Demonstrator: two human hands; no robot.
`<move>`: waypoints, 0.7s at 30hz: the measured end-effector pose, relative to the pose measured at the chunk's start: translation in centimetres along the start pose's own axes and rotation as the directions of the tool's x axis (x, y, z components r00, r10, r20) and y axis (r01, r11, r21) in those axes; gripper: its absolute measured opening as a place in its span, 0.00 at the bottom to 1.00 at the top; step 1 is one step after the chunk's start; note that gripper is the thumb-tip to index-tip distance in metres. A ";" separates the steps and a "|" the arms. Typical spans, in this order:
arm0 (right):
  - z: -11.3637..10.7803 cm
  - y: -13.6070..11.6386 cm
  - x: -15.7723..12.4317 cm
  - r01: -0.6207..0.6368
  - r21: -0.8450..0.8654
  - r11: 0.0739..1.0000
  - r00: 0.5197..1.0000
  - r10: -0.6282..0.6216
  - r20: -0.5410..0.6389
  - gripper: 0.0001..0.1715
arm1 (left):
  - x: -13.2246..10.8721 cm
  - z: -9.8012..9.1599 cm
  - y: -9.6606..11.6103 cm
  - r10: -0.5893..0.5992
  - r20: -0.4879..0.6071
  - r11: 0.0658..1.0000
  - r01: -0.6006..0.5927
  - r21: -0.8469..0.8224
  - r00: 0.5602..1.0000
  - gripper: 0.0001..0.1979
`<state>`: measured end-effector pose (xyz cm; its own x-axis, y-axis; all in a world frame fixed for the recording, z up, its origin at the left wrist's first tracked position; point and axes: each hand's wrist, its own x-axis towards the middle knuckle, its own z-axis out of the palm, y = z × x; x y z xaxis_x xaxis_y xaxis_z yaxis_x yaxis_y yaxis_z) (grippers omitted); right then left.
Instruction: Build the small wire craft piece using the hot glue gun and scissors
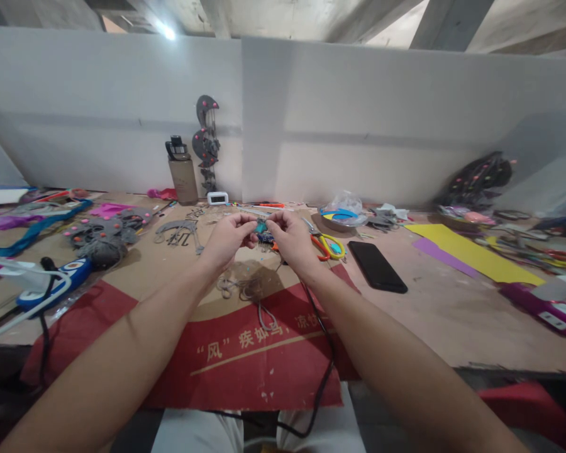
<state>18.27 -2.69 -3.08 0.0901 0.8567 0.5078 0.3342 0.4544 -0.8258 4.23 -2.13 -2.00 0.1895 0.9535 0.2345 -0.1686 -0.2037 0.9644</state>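
Note:
Above the cardboard sheet, my left hand and my right hand are close together, fingers pinched. Between their fingertips shows a small teal piece, too small to tell its kind; both hands seem to hold it. Just beyond and below the fingers lie small dark and blue bits. Grey cord lies loosely coiled on the cardboard nearer to me. Scissors with yellow and orange handles rest right beside my right hand. A grey crescent-shaped piece lies to the left of my left hand.
A black phone lies at right, with yellow sheet beyond it. A bottle and small white clock stand near the partition. Grey pompom pieces and a blue power strip are at left. A black cable crosses the red cardboard.

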 end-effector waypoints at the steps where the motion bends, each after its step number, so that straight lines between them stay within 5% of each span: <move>1: 0.0 0.0 0.0 -0.009 -0.003 1.000 1.000 0.009 -0.001 0.07 | 0.0 0.0 -0.1 0.010 0.002 1.000 -0.010 0.019 1.000 0.05; 7: 0.0 -0.2 0.0 -0.057 0.005 0.998 0.998 0.057 0.012 0.06 | 0.2 -0.2 -0.5 0.071 0.017 0.988 -0.073 0.138 0.997 0.05; 21: 0.2 0.1 -0.1 -0.004 -0.010 1.000 1.000 0.004 0.027 0.06 | 0.0 -0.2 -0.3 0.010 0.048 0.997 -0.013 0.071 0.999 0.09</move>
<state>18.11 -2.64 -3.24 0.0661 0.8649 0.4976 0.3429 0.4486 -0.8253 4.08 -1.97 -2.33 0.2339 0.9397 0.2495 -0.1020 -0.2315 0.9675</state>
